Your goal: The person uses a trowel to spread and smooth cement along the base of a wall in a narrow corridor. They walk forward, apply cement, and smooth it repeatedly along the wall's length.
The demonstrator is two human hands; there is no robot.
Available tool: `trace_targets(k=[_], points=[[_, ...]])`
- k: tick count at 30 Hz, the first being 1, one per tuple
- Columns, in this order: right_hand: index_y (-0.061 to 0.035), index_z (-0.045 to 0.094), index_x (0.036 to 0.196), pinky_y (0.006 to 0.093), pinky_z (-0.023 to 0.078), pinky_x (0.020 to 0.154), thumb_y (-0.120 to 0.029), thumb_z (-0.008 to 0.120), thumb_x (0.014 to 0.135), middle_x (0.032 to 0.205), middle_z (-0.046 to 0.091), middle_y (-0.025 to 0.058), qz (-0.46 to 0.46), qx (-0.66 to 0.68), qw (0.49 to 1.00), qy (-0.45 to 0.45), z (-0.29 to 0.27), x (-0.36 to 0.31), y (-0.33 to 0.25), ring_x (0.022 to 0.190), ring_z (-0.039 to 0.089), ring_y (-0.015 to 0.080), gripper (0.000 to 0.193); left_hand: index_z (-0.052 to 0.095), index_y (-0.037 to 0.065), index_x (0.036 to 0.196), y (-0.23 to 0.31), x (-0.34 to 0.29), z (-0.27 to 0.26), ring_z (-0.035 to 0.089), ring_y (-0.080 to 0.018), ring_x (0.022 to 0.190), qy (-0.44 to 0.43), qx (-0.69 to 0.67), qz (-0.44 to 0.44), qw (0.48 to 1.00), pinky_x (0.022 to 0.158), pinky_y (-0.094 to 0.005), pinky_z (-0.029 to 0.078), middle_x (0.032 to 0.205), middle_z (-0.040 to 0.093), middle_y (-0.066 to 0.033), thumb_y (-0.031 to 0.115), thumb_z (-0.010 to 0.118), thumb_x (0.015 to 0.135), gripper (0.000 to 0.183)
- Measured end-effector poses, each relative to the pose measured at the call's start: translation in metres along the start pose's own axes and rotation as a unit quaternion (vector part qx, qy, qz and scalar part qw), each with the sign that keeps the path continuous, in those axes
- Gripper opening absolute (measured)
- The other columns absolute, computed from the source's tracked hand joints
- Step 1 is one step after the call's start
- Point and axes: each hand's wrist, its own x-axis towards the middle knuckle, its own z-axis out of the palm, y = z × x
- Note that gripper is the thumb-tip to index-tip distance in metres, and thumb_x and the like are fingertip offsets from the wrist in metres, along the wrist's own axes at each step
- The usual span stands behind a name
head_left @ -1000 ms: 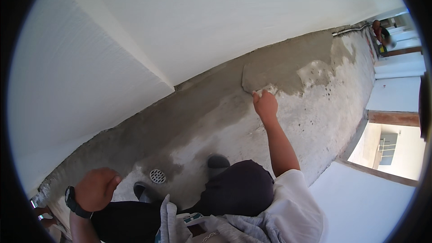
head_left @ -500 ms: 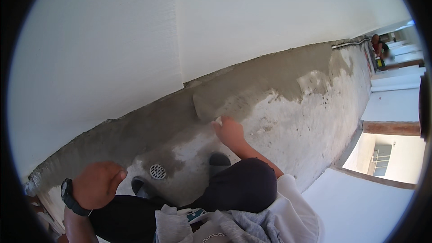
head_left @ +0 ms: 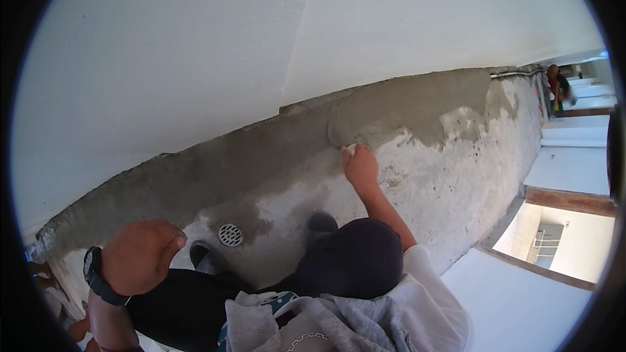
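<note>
Fresh grey cement [head_left: 215,169] lies in a wet band along the foot of the white wall [head_left: 182,52]. Out ahead, my right hand [head_left: 362,166] is closed on a pale-handled tool [head_left: 352,149], low over the band's near margin. A thin dark curved edge runs through the cement just left of its knuckles. The tool's working part is hard to tell from the cement. My left hand [head_left: 140,257], with a dark watch [head_left: 94,274] at the wrist, hangs loosely curled above my left knee; nothing sticks out of it.
A round slotted drain cover [head_left: 229,235] sits in the floor between my dark shoes [head_left: 322,223]. Pale dry concrete [head_left: 450,189] spreads to the right. A pipe [head_left: 515,74] runs along the far wall base, near another person [head_left: 555,88]. A wood-framed opening [head_left: 570,200] is at the right.
My right hand has moved forward and to the right along the cement, and the dark curved edge has shifted with it. My left hand stays curled near my knee. The view has tilted slightly.
</note>
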Motion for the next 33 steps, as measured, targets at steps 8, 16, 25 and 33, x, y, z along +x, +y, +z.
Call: trace_targets(k=[8, 16, 25, 33], points=[[0.0027, 0.063, 0.109, 0.0535, 0.056, 0.08, -0.042, 0.063, 0.098, 0.102, 0.068, 0.0275, -0.111, 0.044, 0.992, -0.04, 0.014, -0.045, -0.028, 0.092, 0.07, 0.0455, 0.046, 0.069, 0.001, 0.093, 0.0, 0.001, -0.003, 0.065, -0.042, 0.083, -0.008, -0.002, 0.013, 1.0, 0.073, -0.0479, 0.051, 0.086, 0.067, -0.0192, 0.013, 0.059, 0.099, 0.017], [0.0065, 0.069, 0.09, 0.0548, 0.055, 0.082, -0.04, 0.067, 0.094, 0.095, 0.071, 0.0305, 0.122, -0.025, 0.985, 0.119, -0.045, 0.076, 0.072, 0.095, 0.07, 0.0477, 0.047, 0.069, 0.006, 0.093, 0.002, -0.014, 0.003, 0.065, -0.0399, 0.085, 0.034, 0.038, -0.005, 0.999, 0.073, -0.0478, 0.051, 0.087, 0.067, -0.0152, 0.019, 0.06, 0.101, 0.018], [0.0085, 0.065, 0.093, 0.0537, 0.056, 0.079, -0.034, 0.065, 0.097, 0.09, 0.069, 0.0335, -0.055, 0.03, 0.998, -0.013, 0.007, -0.017, -0.01, 0.089, 0.069, 0.0498, 0.042, 0.07, 0.004, 0.098, -0.003, -0.013, -0.006, 0.065, -0.0396, 0.087, -0.013, 0.023, -0.021, 0.999, 0.076, -0.047, 0.051, 0.09, 0.068, -0.0163, 0.02, 0.057, 0.102, 0.021], [0.0089, 0.062, 0.1, 0.0534, 0.056, 0.077, -0.032, 0.066, 0.096, 0.095, 0.068, 0.0305, -0.154, 0.054, 0.981, -0.108, 0.043, -0.075, -0.087, 0.089, 0.068, 0.0494, 0.041, 0.068, 0.003, 0.097, -0.02, -0.019, -0.003, 0.063, -0.0418, 0.087, -0.018, 0.043, -0.025, 0.999, 0.074, -0.0493, 0.05, 0.089, 0.065, -0.0175, 0.021, 0.055, 0.103, 0.022]])
